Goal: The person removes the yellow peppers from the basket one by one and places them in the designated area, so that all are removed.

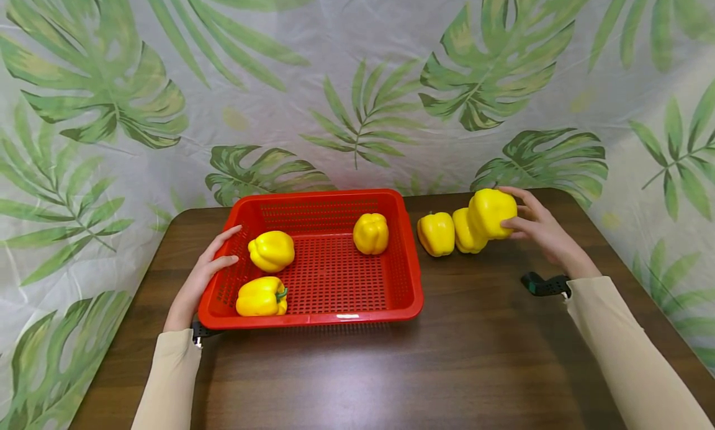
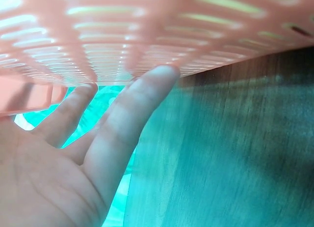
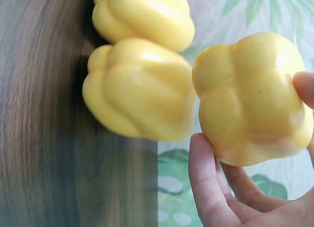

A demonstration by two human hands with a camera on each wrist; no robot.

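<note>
Three peppers (image 1: 271, 250) in red basket (image 1: 410, 281), two on table (image 1: 480, 349); one in right hand (image 1: 539, 228)

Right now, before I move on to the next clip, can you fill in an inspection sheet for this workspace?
Surface: dark wooden table, bare wood in front of the basket.
Job's things: red basket holding three yellow peppers; two more peppers stand on the table to its right; a sixth, the held pepper, is lifted above them.
Clutter: nothing seen.
Hands: left hand, fingers straight, rests against the basket's left wall; right hand grips the held pepper.
Cables: nothing seen; a dark wrist strap shows at the right sleeve.
Surroundings: leaf-print cloth backdrop behind and beside the table.
</note>
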